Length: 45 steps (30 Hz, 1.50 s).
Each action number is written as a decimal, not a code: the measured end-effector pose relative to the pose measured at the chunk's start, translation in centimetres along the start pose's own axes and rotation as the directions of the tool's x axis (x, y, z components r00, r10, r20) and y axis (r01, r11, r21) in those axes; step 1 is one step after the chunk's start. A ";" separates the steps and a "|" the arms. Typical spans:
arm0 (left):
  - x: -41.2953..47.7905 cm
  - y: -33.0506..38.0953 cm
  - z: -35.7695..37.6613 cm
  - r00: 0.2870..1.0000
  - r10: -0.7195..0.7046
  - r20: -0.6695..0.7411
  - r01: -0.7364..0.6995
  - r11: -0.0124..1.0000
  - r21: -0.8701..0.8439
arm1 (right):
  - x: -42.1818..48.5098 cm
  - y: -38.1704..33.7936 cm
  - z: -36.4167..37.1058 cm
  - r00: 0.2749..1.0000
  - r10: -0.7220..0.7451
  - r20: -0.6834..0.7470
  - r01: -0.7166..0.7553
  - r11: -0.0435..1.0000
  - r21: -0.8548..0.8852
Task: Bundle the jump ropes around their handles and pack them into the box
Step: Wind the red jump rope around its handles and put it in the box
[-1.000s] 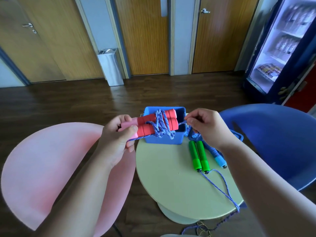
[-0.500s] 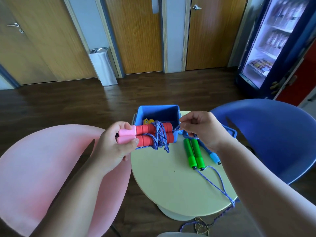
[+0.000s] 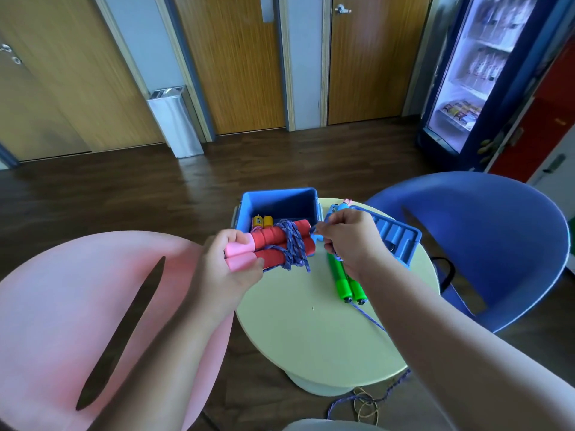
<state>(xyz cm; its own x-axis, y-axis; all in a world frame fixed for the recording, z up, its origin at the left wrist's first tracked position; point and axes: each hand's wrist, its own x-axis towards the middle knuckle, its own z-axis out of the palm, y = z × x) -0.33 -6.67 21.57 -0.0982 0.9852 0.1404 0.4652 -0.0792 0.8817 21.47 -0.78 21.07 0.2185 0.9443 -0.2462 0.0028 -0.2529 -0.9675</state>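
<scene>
My left hand (image 3: 228,265) grips the pink ends of two red jump-rope handles (image 3: 273,244), held side by side above the near rim of the blue box (image 3: 280,202). Purple-blue rope (image 3: 292,244) is wound round their middle. My right hand (image 3: 348,241) pinches the loose end of that rope just right of the handles. Yellow handles (image 3: 262,221) lie inside the box. A pair of green handles (image 3: 345,279) lies on the round pale-green table (image 3: 311,331), its rope trailing off the near right edge to the floor. Blue handle tips (image 3: 337,208) show behind my right hand.
The blue box lid (image 3: 395,234) lies on the table to the right of the box. A pink chair (image 3: 71,306) stands left of the table and a blue chair (image 3: 485,231) right. Rubber bands (image 3: 367,405) lie on the dark wood floor.
The red handles have come lower and nearer, in front of the box opening. My right hand still pinches the rope end, close to the bundle.
</scene>
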 end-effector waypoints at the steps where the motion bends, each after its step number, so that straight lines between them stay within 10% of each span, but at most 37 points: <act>1: 0.0 -0.2 0.3 1.000 -0.008 -0.014 0.007 1.000 -0.026 | -0.2 0.2 0.1 1.000 -0.026 -0.004 0.025 0.999 -0.044; 21: 0.9 -0.7 2.2 0.993 -0.050 -0.106 0.030 0.982 -0.184 | -1.0 -1.2 0.1 0.978 -0.134 0.158 0.160 0.972 -0.171; 28: 1.7 -0.6 1.4 0.995 -0.091 -0.036 0.077 0.957 -0.279 | -1.5 -2.2 -1.6 0.866 -0.376 0.330 0.477 0.819 -0.319; 36: 1.5 -1.1 1.5 0.976 -0.160 0.149 0.213 0.855 -0.472 | -1.6 -0.1 -1.2 0.822 -0.540 0.180 0.555 0.690 -0.465; 45: 1.7 -0.2 1.4 0.938 -0.198 0.286 0.325 0.791 -0.518 | -1.6 1.6 -1.2 0.886 -0.366 0.286 0.424 0.889 -0.176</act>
<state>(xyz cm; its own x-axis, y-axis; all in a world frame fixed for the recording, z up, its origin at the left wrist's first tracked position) 0.59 -4.77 20.98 0.0678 0.9829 -0.1714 -0.1197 0.1786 0.9766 22.30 -2.98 20.03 -0.0867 0.9891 0.1190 0.2668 0.1381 -0.9538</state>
